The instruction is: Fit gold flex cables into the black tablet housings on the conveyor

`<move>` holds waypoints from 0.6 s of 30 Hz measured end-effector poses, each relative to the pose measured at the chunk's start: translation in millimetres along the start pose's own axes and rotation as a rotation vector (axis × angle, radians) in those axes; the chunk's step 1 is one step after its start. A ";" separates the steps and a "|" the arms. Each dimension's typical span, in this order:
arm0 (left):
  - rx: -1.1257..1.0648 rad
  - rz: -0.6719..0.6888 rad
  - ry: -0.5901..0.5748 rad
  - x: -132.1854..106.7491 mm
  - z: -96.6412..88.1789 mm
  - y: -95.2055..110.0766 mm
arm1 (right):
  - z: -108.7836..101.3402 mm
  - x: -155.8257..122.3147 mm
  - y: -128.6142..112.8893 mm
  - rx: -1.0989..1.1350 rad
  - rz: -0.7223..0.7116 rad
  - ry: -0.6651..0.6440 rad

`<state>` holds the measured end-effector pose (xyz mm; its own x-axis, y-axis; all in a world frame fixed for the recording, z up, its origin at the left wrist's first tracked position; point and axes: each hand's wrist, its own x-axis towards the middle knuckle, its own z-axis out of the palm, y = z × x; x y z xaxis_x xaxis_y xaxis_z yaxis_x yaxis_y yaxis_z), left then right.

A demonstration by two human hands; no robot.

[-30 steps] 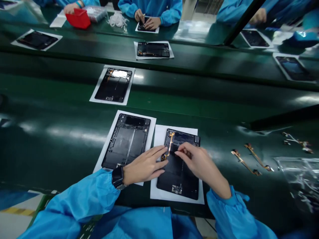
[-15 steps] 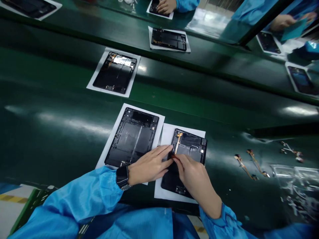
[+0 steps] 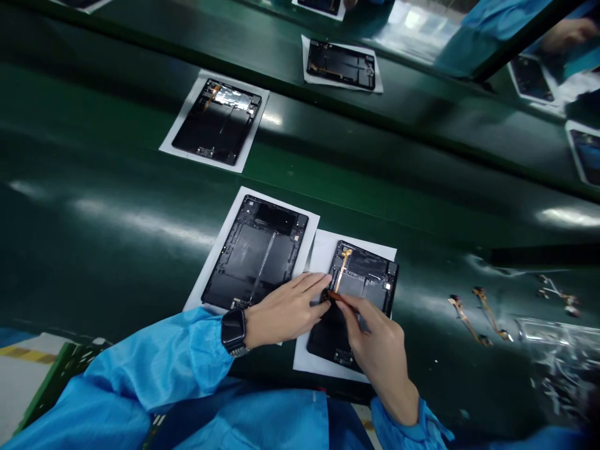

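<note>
Between the thumb and index finger of my right hand (image 3: 382,344) is an orange-brown flex cable (image 3: 337,296), its dark end pointing left. My left hand (image 3: 287,310), wearing a watch (image 3: 233,328), has its fingers stretched out, the tips close to that dark end. Both hands are over the left side of a black tablet housing (image 3: 323,337), which lies open on white paper (image 3: 304,355). A gold flex strip (image 3: 342,272) runs along the housing's upper left. Just left lies a second tablet housing (image 3: 253,256), partly behind my left hand.
On the right are two loose flex cables (image 3: 469,320), a small bundle of parts (image 3: 557,294) and a clear plastic tray (image 3: 539,328). Further back, another tablet housing (image 3: 218,122) and one more housing (image 3: 341,64) lie on paper. A co-worker's blue sleeve (image 3: 487,31) shows at top right.
My right hand has shifted slightly right and down, and more of the orange-brown flex cable shows in its pinch. The view has tilted a little. My left hand stays by the cable.
</note>
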<state>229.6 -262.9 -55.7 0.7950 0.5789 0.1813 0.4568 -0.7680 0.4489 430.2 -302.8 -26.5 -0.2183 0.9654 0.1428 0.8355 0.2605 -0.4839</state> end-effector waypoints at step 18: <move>-0.027 0.012 0.054 0.3 7.2 -1.3 | -1.8 31.3 -19.4 -0.414 -0.108 -0.304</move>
<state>232.1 -263.7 -62.6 0.7774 0.5842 0.2332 0.4358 -0.7676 0.4700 408.1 -277.7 -11.1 -0.3997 0.9095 -0.1140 0.9159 0.3913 -0.0893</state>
